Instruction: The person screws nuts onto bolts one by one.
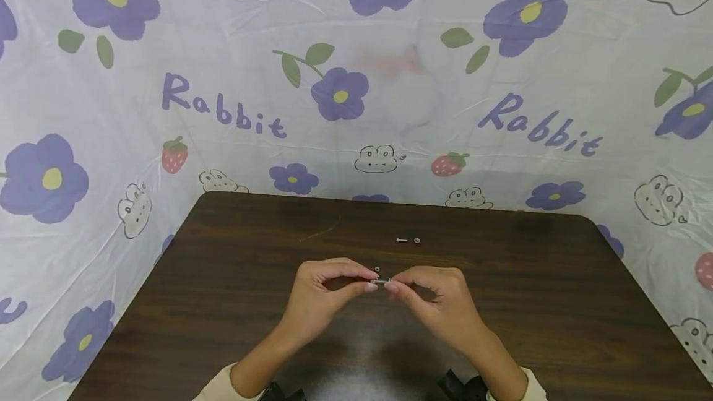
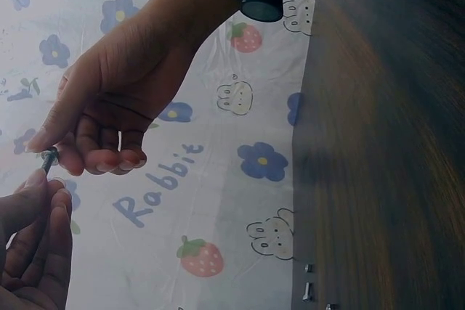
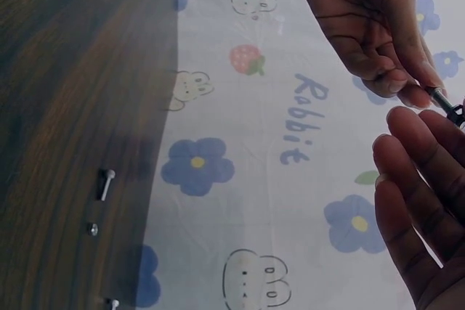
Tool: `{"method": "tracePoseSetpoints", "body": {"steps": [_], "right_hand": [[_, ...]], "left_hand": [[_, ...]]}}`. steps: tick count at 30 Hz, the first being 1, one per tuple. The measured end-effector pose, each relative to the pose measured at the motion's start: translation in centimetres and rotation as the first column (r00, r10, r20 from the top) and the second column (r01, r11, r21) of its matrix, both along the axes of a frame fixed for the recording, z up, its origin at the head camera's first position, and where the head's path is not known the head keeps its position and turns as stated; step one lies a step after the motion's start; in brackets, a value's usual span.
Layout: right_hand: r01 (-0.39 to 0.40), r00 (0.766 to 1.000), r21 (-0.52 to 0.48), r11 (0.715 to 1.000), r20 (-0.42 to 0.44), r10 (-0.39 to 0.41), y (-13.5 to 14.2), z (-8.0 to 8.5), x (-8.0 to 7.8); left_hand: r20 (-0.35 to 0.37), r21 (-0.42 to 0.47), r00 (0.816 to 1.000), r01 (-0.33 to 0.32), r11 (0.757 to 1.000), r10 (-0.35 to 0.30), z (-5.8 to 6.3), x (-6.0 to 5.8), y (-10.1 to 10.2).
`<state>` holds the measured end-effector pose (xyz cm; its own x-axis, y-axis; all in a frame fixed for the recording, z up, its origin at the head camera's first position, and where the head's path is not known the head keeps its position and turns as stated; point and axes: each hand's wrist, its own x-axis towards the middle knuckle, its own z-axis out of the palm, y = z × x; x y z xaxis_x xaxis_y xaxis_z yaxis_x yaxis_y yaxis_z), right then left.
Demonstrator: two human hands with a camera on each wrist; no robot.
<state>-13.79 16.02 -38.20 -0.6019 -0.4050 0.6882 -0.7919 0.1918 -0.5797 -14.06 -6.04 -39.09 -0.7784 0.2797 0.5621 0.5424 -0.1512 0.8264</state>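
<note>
Over the table, a small metal bolt [image 1: 381,281] lies level between both hands. My left hand [image 1: 320,299] pinches one end of it with thumb and fingertips. At the other end, my right hand [image 1: 442,302] holds it between thumb and forefinger. In the right wrist view, a dark ring-like piece [image 3: 455,115] sits on the bolt's shank [image 3: 437,96] at the right hand's end; whether it is a nut is unclear. The right hand's other fingers [image 3: 407,201] are spread loosely. Just beyond the fingertips, a small nut [image 1: 377,269] lies on the table.
Farther back on the dark wooden table [image 1: 223,302] lie a second bolt [image 1: 401,241] and a nut [image 1: 416,241], side by side. A white cloth [image 1: 312,159] with flowers and rabbits hangs behind the table and along its sides.
</note>
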Motion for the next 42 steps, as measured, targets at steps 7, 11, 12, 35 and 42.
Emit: {"method": "tracePoseSetpoints", "body": {"steps": [7,11,12,35,42], "right_hand": [[0.006,1.0,0.001,1.0,0.0,-0.006,0.06,0.01,-0.15],[0.038,0.999,-0.016,0.999,0.015,-0.038,0.18,0.05,-0.15],[0.04,0.999,-0.023,0.999,0.01,-0.04,0.21,0.06,-0.16],[0.022,0.997,-0.038,0.999,-0.078,-0.025,0.11,-0.1,-0.05],[0.01,0.998,-0.041,0.999,-0.064,-0.012,0.11,-0.22,-0.08]], "left_hand": [[-0.004,0.008,1.0,0.007,1.0,-0.007,0.0,-0.03,0.01],[0.003,-0.011,1.0,-0.015,1.0,0.015,-0.03,0.01,-0.06],[0.003,-0.019,1.0,-0.023,1.0,0.023,-0.04,0.03,-0.09],[0.015,-0.024,1.0,-0.019,1.0,0.019,-0.26,0.23,-0.15],[0.009,-0.011,1.0,-0.007,1.0,0.007,-0.18,0.24,-0.04]]}}
